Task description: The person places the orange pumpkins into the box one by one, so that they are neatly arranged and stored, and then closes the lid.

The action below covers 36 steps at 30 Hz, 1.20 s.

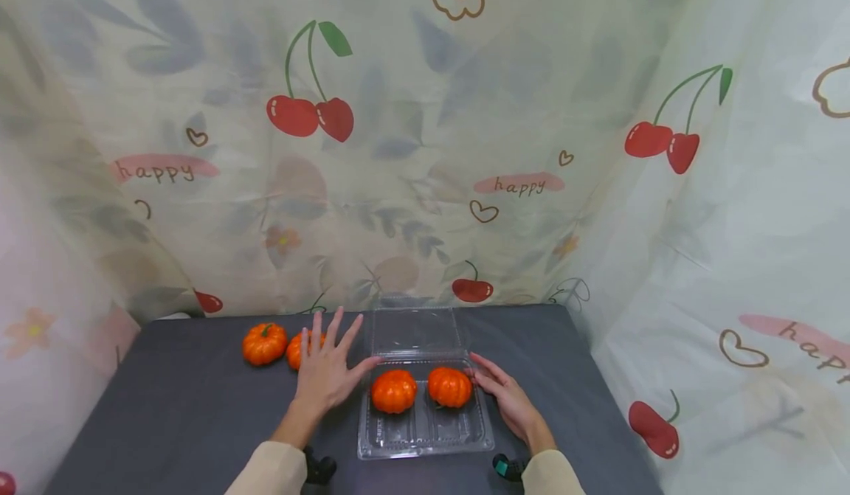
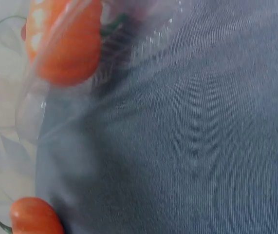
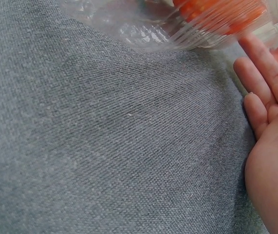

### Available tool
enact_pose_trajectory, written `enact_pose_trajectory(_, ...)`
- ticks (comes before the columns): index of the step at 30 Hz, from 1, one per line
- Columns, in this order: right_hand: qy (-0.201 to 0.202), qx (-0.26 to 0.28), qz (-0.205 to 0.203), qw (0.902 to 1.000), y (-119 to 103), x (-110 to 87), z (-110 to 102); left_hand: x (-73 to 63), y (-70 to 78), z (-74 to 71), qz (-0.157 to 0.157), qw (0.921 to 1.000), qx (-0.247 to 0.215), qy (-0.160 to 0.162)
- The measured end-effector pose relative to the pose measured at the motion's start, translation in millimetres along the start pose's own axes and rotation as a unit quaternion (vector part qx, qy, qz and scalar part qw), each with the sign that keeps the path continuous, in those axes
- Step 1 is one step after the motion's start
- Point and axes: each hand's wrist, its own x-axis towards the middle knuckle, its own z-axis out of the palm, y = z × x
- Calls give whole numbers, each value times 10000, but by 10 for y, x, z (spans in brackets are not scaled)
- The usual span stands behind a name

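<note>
A clear plastic clamshell box [image 1: 425, 451] stands on the table, its lid [image 1: 415, 331] raised at the back. Inside, side by side, sit a left orange pumpkin [image 1: 394, 392] and a right orange pumpkin [image 1: 449, 387]. My left hand [image 1: 324, 374] spreads its fingers beside the box, the thumb reaching to the back left corner; whether it touches cannot be told. Along the right side lies my right hand [image 1: 511, 399], extended fingers at the box wall [image 3: 177, 48]. In the left wrist view, the left pumpkin [image 2: 65, 44] shows through the plastic.
Two more pumpkins lie at the back left: one pumpkin [image 1: 264, 344] in full view, another pumpkin [image 1: 294, 352] partly hidden behind my left hand. Dark grey cloth [image 1: 166, 406] covers the table. A printed curtain [image 1: 398, 148] hangs behind and along both sides.
</note>
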Motion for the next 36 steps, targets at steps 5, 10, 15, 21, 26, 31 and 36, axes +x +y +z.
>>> enact_pose_trajectory(5,24,0,33,10000,-12,-5,5,-5,-118,1,-93,9999,59,52)
enact_pose_trajectory(10,-1,-26,36,10000,-1,3,13,-21,-219,-22,-177,9998,98,6)
enact_pose_trajectory(15,-4,-27,8,10000,-1,0,14,-32,-317,-38,-339,9993,66,-136)
enact_pose_trajectory(21,13,77,73,9999,-16,0,20,-48,-434,-61,-453,9986,-38,-269)
enact_pose_trajectory(26,60,104,82,9999,-36,-1,14,-46,-496,-77,-521,9985,-158,-84)
enact_pose_trajectory(31,-37,80,60,9999,-28,2,6,-38,-547,-97,-600,9979,-230,74)
enact_pose_trajectory(36,-53,49,61,10000,-11,2,2,-47,-566,-106,-666,9972,-304,130)
